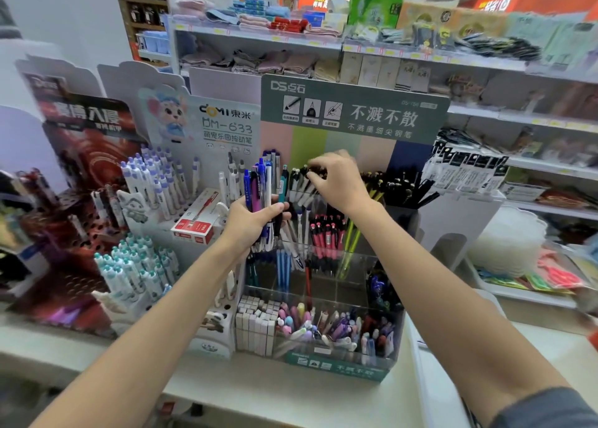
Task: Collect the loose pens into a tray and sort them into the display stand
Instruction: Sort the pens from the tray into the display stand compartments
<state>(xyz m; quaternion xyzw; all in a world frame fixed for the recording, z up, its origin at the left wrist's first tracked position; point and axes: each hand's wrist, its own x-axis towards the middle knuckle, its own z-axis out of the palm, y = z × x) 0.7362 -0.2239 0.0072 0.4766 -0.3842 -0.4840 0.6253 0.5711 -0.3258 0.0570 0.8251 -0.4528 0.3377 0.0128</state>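
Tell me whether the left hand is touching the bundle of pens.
Touching: the head view shows the left hand gripping the bundle of pens, fingers curled round it.

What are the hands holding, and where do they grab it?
The left hand grips a bunch of pens around their middles. The right hand touches the black-topped pens at their tops; whether it pinches one cannot be told.
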